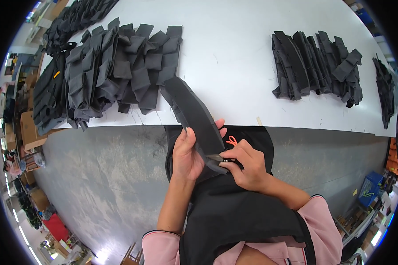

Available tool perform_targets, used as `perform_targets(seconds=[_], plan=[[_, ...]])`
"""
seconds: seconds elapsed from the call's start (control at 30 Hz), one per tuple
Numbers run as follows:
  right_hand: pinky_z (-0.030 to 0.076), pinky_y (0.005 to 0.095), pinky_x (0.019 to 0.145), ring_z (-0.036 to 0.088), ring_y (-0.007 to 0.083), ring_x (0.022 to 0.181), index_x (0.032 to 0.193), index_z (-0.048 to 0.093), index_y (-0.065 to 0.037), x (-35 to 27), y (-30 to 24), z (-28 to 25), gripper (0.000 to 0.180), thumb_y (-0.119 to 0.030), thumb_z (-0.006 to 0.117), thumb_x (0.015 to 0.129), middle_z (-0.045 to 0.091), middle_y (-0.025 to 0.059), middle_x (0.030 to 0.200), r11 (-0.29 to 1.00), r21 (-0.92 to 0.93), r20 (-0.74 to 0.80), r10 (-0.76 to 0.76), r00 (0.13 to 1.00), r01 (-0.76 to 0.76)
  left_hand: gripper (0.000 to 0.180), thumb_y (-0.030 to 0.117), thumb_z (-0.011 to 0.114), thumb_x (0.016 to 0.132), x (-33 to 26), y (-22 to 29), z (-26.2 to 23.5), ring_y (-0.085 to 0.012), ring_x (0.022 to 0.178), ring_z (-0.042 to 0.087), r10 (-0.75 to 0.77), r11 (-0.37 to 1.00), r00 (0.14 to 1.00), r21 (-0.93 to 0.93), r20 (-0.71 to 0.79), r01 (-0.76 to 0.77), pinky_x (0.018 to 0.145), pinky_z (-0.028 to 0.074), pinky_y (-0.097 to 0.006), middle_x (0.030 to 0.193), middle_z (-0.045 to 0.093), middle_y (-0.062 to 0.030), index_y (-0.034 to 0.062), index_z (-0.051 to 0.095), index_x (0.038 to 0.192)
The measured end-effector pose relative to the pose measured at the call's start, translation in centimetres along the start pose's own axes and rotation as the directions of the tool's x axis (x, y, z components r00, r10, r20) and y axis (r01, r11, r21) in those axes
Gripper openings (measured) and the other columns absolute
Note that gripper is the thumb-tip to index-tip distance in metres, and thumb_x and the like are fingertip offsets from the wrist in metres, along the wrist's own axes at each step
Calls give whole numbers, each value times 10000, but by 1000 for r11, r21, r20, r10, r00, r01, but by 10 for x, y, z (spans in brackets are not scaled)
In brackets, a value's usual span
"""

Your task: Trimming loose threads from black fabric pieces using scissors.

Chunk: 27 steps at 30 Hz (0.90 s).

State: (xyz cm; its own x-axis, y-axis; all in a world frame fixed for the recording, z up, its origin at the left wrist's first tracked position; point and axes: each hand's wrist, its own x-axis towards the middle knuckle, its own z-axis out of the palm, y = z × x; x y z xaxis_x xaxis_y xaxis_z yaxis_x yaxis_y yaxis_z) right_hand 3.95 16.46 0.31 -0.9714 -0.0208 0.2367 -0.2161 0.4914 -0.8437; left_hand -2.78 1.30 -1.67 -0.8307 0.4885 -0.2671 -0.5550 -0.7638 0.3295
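Left hand [188, 157] grips dark fabric strip [194, 108], presumably steadying it; right hand [250, 165] closed round snips [216, 157], probably braced for control near strip's near end.

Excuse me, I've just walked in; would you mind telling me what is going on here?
A person is working on a dark fabric strip in front of a white table. The left hand holds the strip up at a slant, while the right hand grips a small metal-bladed tool at its lower end. Whether the blade is cutting, I can't tell. On the table, similar dark pieces lie in a left-hand pile and a smaller right-hand pile.
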Motion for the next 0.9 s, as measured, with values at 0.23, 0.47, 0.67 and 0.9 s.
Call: perform_targets(seconds=[0.23, 0.47, 0.67, 0.9], plan=[[502, 341, 760, 552, 280, 604, 884, 614, -49, 7, 5, -5, 266, -9, 740, 654, 531, 111, 732, 999, 34, 19, 25, 1000, -25, 425, 215, 455, 959, -1, 0, 3, -374, 1244, 424, 21, 1000, 999, 0, -40, -21, 1044, 372, -477, 1298, 448, -245, -32, 374, 1297], [445, 305, 546, 548, 228, 610, 902, 604, -45, 32, 3, -10, 247, -21, 722, 685, 514, 88, 796, 999, 6, -9, 45, 999, -45, 461, 159, 479, 933, -5, 1, -5, -338, 1231, 436, -27, 999, 1000, -27, 10, 27, 1034, 378, -449, 1325, 428, -213, -24, 346, 1335], [450, 319, 541, 561, 232, 619, 895, 595, -50, 41, 8, -5, 225, -61, 709, 702, 506, 72, 805, 995, -28, 44, -94, 995, 96, 454, 134, 458, 937, -10, 0, -8, -326, 1217, 452, -30, 995, 999, -100, -27, 27, 1002, 415, -446, 1332, 418, -213, -18, 332, 1345], [475, 299, 566, 571, 225, 608, 890, 646, -33, 41, 14, -6, 263, -29, 743, 645, 572, 78, 745, 964, -126, 105, -222, 969, 234, 451, 128, 453, 938, -12, -1, -10, -327, 1211, 459, -54, 987, 997, -152, -63, 43, 1005, 412, -447, 1332, 421, -214, -22, 331, 1345]])
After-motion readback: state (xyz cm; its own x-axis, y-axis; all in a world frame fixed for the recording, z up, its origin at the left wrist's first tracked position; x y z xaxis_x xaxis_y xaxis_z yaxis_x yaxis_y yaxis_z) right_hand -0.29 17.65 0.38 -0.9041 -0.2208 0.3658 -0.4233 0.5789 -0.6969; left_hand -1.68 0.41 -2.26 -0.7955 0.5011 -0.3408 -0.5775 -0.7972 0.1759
